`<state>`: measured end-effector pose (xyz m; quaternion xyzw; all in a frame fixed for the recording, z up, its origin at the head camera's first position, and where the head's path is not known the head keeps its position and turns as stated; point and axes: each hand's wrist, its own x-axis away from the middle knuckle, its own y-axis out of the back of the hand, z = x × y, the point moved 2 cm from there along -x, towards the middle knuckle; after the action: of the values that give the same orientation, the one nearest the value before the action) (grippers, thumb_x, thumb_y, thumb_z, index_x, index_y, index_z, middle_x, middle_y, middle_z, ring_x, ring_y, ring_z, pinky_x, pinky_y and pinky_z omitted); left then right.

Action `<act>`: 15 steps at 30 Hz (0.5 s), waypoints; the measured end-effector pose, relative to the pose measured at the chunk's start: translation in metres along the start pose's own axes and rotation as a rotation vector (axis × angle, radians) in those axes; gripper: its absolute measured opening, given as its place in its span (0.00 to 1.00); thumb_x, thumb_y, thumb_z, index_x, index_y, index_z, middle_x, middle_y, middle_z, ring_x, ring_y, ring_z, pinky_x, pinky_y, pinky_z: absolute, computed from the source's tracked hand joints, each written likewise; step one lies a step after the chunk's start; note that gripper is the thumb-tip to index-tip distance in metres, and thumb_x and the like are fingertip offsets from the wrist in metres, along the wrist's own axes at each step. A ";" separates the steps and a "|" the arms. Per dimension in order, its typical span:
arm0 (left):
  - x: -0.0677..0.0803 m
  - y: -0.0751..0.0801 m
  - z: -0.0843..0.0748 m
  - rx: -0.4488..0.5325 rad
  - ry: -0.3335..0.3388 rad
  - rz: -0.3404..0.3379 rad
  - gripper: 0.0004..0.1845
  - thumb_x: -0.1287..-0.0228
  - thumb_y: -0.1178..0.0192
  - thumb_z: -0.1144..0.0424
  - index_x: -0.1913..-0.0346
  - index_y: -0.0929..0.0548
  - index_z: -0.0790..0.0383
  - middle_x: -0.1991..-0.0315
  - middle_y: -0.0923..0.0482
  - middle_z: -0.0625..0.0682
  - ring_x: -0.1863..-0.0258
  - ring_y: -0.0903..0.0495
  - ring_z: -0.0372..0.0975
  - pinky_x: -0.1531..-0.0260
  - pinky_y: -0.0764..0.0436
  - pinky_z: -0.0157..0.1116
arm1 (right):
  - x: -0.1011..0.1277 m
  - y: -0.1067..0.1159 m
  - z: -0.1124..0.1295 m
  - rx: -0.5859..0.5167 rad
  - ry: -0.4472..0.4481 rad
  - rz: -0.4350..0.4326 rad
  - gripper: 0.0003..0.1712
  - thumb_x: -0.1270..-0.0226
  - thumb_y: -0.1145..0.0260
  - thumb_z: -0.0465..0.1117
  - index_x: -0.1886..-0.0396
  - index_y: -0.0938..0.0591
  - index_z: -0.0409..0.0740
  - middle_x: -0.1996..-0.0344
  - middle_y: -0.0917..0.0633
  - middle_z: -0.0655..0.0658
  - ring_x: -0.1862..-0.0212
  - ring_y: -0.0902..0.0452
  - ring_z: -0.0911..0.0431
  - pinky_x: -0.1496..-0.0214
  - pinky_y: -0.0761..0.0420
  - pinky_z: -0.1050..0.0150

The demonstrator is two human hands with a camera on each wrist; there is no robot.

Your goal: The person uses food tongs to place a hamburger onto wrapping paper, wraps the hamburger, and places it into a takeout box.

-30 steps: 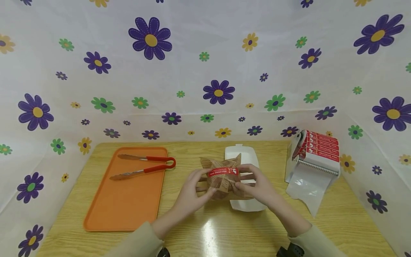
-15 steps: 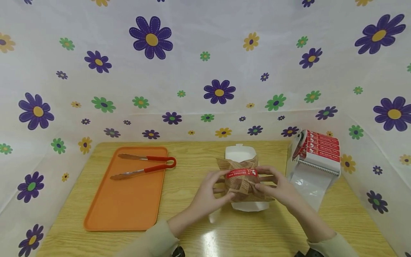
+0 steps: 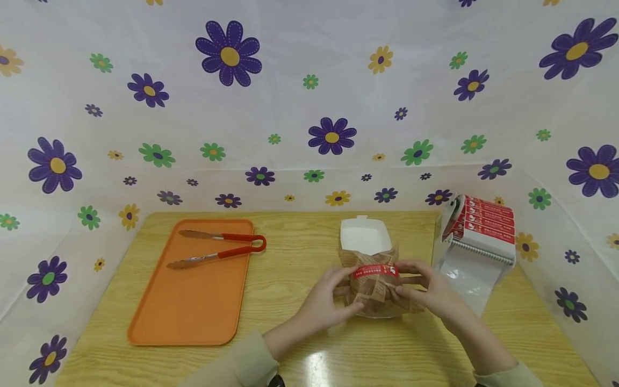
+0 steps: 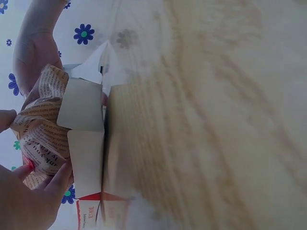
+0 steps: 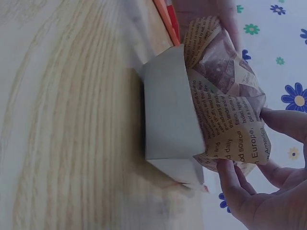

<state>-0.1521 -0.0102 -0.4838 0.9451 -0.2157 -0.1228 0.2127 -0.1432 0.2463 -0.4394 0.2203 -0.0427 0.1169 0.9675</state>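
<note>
Both hands hold a round burger-like bundle [image 3: 376, 293] wrapped in brown newsprint paper, a red label strip [image 3: 374, 270] across its top. Fingers of my left hand [image 3: 321, 298] grip its left side, thumb at the near edge. On the right, my right hand [image 3: 432, 290] pinches the paper between thumb and fingers. Under the bundle lies an open white takeaway box [image 3: 366, 236]; its far half shows, and the near half is mostly covered. In the right wrist view the bundle [image 5: 225, 105] sits right at the top of the box wall [image 5: 170, 105].
At left lies an orange tray [image 3: 188, 312] with red-handled tongs [image 3: 239, 251] whose loop overhangs its right rim. A dispenser of red-and-white labels [image 3: 488, 228] stands at right, a backing strip [image 3: 469, 279] hanging down. Flowered cloth [image 3: 280, 107] walls the table's back and sides.
Both hands have carried the wrapped bundle right, then lower and nearer, so that it now covers the box's near half. The box's far half has come into view.
</note>
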 end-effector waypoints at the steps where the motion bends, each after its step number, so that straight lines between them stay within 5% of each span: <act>1: 0.001 -0.001 0.001 -0.013 -0.003 0.004 0.40 0.37 0.24 0.56 0.23 0.27 0.58 0.31 0.24 0.59 0.31 0.22 0.52 0.29 0.20 0.54 | 0.000 -0.001 -0.001 0.000 -0.008 0.007 0.31 0.28 0.30 0.34 0.29 0.28 0.30 0.32 0.24 0.24 0.37 0.19 0.35 0.50 0.14 0.68; 15: 0.003 -0.004 0.007 -0.145 0.000 0.027 0.38 0.34 0.26 0.56 0.23 0.27 0.60 0.28 0.23 0.58 0.31 0.20 0.50 0.27 0.21 0.50 | -0.004 -0.009 -0.013 0.039 -0.006 0.022 0.30 0.28 0.30 0.31 0.30 0.27 0.29 0.34 0.23 0.23 0.38 0.18 0.33 0.52 0.14 0.69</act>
<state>-0.1498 -0.0106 -0.4923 0.9241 -0.2189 -0.1354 0.2825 -0.1448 0.2431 -0.4552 0.2392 -0.0460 0.1278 0.9614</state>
